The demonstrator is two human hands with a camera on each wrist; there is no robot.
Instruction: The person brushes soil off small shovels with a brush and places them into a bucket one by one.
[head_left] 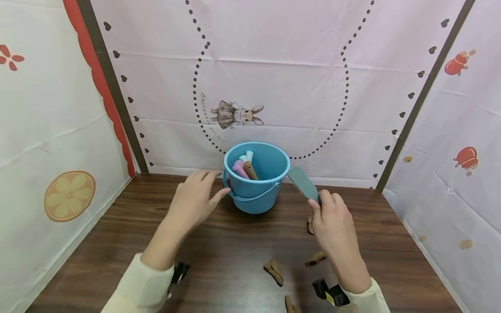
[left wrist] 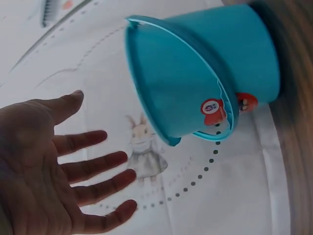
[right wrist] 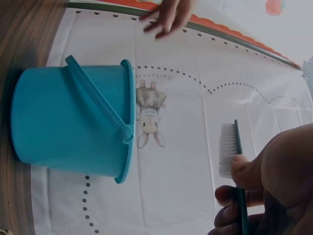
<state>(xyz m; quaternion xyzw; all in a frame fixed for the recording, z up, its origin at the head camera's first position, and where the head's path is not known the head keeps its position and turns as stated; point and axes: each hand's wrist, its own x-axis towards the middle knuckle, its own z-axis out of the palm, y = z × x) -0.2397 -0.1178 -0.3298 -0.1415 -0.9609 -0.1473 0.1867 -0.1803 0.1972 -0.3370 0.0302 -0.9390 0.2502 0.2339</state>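
Observation:
A blue bucket [head_left: 254, 195] stands upright at the back of the table, with its handle hanging down in front. Inside it lean a pink item [head_left: 240, 169], a brown stick-like piece [head_left: 250, 170] and pale tube-ended things [head_left: 249, 155]; their lower parts are hidden. My right hand [head_left: 334, 221] grips a brush [right wrist: 228, 149] with a green back and white bristles, held up to the right of the bucket. To the bucket's left, my left hand [head_left: 195, 195] is spread with its fingers apart. The left wrist view shows that hand [left wrist: 63, 171] holding nothing and apart from the bucket.
Several small brown pieces [head_left: 274, 272] lie on the dark wood table [head_left: 227, 265], mostly front right of the bucket. Printed white cloth [head_left: 293, 95] rises behind the table and on both sides. Small black devices [head_left: 330, 293] are worn at the wrists.

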